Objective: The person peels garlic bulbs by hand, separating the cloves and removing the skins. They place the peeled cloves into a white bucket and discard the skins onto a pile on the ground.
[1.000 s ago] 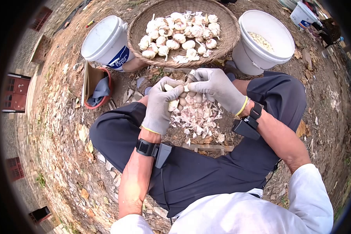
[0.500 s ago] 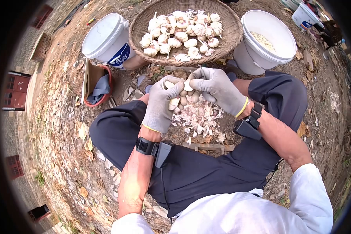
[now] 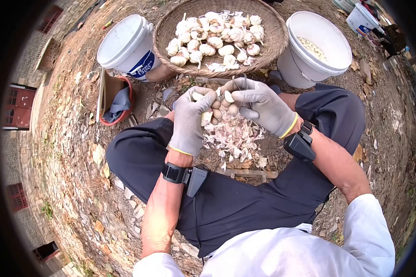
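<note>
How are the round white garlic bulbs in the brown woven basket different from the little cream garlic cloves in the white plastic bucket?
The round white garlic bulbs are bigger than the little cream garlic cloves. The bulbs wear papery skin, pinkish in places; the cloves look peeled. The bulbs lie in the wide brown woven basket, the cloves inside the deeper white plastic bucket. Both are pale garlic, heaped together.

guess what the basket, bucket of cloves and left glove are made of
Basket: probably bamboo or wicker, matte brown, with visibly woven strips. Bucket: likely plastic, smooth white, slight sheen, thick rim. Left glove: seemingly knit fabric, dull grey, close-fitting, finely textured; coating unclear.
</note>
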Available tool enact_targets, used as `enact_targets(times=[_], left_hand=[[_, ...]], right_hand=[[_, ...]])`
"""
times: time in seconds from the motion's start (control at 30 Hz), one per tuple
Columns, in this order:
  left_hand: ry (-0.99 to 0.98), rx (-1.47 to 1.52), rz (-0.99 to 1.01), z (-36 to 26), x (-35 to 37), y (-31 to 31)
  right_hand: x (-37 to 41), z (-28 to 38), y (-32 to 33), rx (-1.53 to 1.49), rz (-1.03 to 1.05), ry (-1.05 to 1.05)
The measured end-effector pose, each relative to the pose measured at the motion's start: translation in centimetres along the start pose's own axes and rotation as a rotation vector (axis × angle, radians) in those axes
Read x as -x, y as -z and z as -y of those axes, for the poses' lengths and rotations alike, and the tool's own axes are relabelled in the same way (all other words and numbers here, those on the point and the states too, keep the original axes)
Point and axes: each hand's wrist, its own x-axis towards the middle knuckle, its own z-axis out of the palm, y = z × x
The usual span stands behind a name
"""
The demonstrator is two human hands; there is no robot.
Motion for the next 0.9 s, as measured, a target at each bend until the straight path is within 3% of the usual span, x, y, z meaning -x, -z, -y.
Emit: enact_targets(times=[0.1,0.33,0.5,0.6,0.8,0.9], left_hand=[[-0.026,-0.055,-0.025,-0.1,0.1,-0.2],[-0.057,-0.334,-0.048,-0.6,0.4,-1.2],[-0.08,-0.499,-0.019,0.0,0.2,-1.3],[-0.156,-0.611,-0.043,0.5,0.1,-1.8],[-0.231,-0.918,-0.045,1.2,0.0,-2.3],[-0.392,-1.108,-0.049,1.9,-0.1,-2.0]], right_hand=[[0.0,0.1,0.4,-0.167,0.059,0.01],[-0.1,1.0,0.7,-0.208,0.142,0.016],[0.7,2.6,-1.4,0.227,-0.118,0.05],[0.4,2.3,-1.8,0.429,-0.15,0.054],[-0.1,1.2,-2.6,0.494,-0.167,0.063],[-0.2,1.0,-2.4,0.488,-0.195,0.028]])
